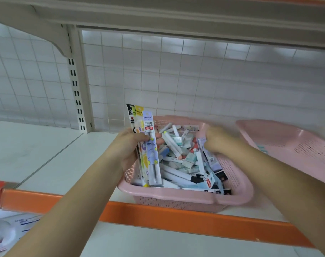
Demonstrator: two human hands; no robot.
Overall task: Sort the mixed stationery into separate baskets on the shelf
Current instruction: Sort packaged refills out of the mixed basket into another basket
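Stationery packets, several fanned together, stood upright, clamped between the fingers and thumb of the left hand. The right hand was blurred against a pale packet; whether its fingers gripped could not be told. Both hands were over a pink basket heaped with mixed stationery on the white shelf. A second pink basket sat near its right side.

Shop: slotted gondola shelving
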